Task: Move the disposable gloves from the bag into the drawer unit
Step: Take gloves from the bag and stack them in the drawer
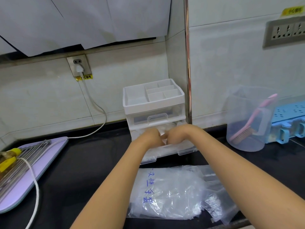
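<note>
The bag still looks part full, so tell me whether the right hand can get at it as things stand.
Probably yes. The glove bag lies on the counter right in front of the pulled-out drawer, with nothing on it. The right hand, down in that drawer, need only draw back.

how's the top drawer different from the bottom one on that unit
The upper drawer is pushed fully in; the lower drawer is pulled out. The upper drawer is untouched; the left hand and right hand grip gloves inside the lower drawer. Both are clear plastic.
</note>
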A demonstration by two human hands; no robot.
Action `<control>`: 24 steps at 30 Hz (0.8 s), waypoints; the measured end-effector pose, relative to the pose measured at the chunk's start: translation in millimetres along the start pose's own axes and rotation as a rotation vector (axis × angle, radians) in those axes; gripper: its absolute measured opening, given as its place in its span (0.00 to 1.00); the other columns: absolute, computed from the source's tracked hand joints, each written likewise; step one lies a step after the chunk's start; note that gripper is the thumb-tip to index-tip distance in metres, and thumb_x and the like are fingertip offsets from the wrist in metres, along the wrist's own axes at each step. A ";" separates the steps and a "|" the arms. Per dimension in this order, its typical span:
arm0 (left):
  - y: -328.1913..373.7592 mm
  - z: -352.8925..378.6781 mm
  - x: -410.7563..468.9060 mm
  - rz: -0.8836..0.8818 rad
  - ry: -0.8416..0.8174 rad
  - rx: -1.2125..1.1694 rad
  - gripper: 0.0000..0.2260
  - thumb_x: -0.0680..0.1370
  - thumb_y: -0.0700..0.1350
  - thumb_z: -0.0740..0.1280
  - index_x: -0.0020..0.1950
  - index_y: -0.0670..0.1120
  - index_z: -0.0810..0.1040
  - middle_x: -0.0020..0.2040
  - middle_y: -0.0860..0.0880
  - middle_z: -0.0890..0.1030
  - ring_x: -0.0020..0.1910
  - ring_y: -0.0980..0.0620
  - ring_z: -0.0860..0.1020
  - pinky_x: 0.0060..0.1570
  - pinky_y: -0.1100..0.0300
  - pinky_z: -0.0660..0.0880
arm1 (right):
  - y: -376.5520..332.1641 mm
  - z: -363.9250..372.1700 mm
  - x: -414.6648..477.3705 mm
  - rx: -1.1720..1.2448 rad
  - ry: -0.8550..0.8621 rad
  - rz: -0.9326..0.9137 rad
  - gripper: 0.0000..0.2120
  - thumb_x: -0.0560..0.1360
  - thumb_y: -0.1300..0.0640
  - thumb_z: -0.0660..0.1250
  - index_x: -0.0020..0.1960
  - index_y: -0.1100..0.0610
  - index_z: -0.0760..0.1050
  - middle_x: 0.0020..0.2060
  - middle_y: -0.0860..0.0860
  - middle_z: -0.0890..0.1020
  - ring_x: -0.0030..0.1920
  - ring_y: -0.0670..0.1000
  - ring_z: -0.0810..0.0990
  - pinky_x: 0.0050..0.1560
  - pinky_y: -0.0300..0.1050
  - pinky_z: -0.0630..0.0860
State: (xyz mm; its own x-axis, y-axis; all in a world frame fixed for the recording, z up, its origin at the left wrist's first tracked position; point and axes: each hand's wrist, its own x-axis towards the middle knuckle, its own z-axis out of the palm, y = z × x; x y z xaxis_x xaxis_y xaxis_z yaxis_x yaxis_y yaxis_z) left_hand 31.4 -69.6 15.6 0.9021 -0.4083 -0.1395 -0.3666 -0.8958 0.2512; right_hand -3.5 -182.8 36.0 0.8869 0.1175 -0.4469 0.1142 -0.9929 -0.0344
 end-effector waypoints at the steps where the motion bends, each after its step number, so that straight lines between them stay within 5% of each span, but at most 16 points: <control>1: -0.1 1.0 1.6 -0.031 -0.043 0.038 0.11 0.77 0.50 0.68 0.53 0.43 0.77 0.46 0.47 0.75 0.42 0.50 0.72 0.39 0.61 0.68 | 1.5 0.4 -0.1 0.015 -0.016 -0.002 0.29 0.81 0.61 0.51 0.78 0.45 0.45 0.76 0.53 0.58 0.73 0.56 0.62 0.70 0.47 0.61; 6: -5.7 -3.3 9.6 -0.121 -0.193 0.162 0.20 0.78 0.56 0.63 0.66 0.48 0.73 0.61 0.48 0.76 0.57 0.47 0.74 0.56 0.55 0.71 | 8.4 -1.1 8.9 0.085 0.036 0.099 0.26 0.80 0.62 0.50 0.78 0.53 0.54 0.76 0.53 0.58 0.74 0.57 0.60 0.69 0.52 0.60; 10: 0.6 -12.1 0.8 -0.134 -0.203 0.262 0.12 0.81 0.50 0.59 0.59 0.44 0.74 0.51 0.46 0.72 0.47 0.48 0.69 0.47 0.58 0.67 | 1.2 -2.0 13.3 0.176 0.113 0.199 0.21 0.81 0.63 0.49 0.74 0.61 0.61 0.71 0.57 0.67 0.68 0.57 0.69 0.64 0.48 0.67; 14: 5.5 -14.8 -3.9 -0.131 -0.191 0.290 0.15 0.81 0.49 0.60 0.65 0.42 0.73 0.51 0.47 0.71 0.48 0.48 0.69 0.47 0.59 0.66 | -4.5 -1.0 16.3 0.198 0.145 0.214 0.18 0.82 0.63 0.50 0.69 0.64 0.67 0.61 0.57 0.72 0.55 0.55 0.71 0.58 0.46 0.68; 17: 5.6 -15.0 -4.7 -0.138 -0.193 0.283 0.16 0.81 0.49 0.60 0.65 0.43 0.73 0.52 0.48 0.71 0.48 0.48 0.70 0.47 0.58 0.67 | 0.2 1.3 16.1 0.239 0.193 0.208 0.13 0.81 0.64 0.50 0.52 0.64 0.73 0.44 0.54 0.70 0.43 0.52 0.69 0.47 0.42 0.66; 19: 5.1 -14.7 -5.2 -0.133 -0.183 0.263 0.16 0.81 0.50 0.61 0.65 0.43 0.73 0.52 0.48 0.72 0.48 0.47 0.70 0.47 0.58 0.67 | 2.0 0.6 8.5 0.292 0.232 0.228 0.14 0.81 0.65 0.49 0.41 0.59 0.68 0.35 0.53 0.65 0.34 0.49 0.63 0.37 0.39 0.64; 22: 5.6 -14.6 -6.5 -0.140 -0.167 0.237 0.16 0.81 0.49 0.61 0.65 0.43 0.74 0.52 0.47 0.72 0.48 0.47 0.70 0.47 0.58 0.67 | 4.2 -2.6 -3.9 0.337 0.266 0.218 0.15 0.81 0.65 0.50 0.62 0.65 0.71 0.48 0.59 0.74 0.41 0.53 0.68 0.42 0.40 0.65; 24: 7.4 -15.8 -10.9 -0.145 -0.151 0.227 0.15 0.81 0.48 0.60 0.65 0.42 0.73 0.52 0.47 0.71 0.49 0.48 0.69 0.48 0.58 0.67 | 8.2 -5.4 -12.3 0.315 0.294 0.195 0.15 0.80 0.64 0.51 0.62 0.64 0.71 0.47 0.55 0.75 0.47 0.53 0.69 0.46 0.41 0.66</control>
State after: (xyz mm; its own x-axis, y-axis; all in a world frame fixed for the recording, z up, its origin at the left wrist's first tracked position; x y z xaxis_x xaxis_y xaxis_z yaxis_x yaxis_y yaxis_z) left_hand 22.4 -68.9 34.0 0.9108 -0.2798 -0.3035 -0.2935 -0.9560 0.0007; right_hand -11.1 -192.2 46.1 0.9726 -0.1166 -0.2012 -0.1687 -0.9493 -0.2651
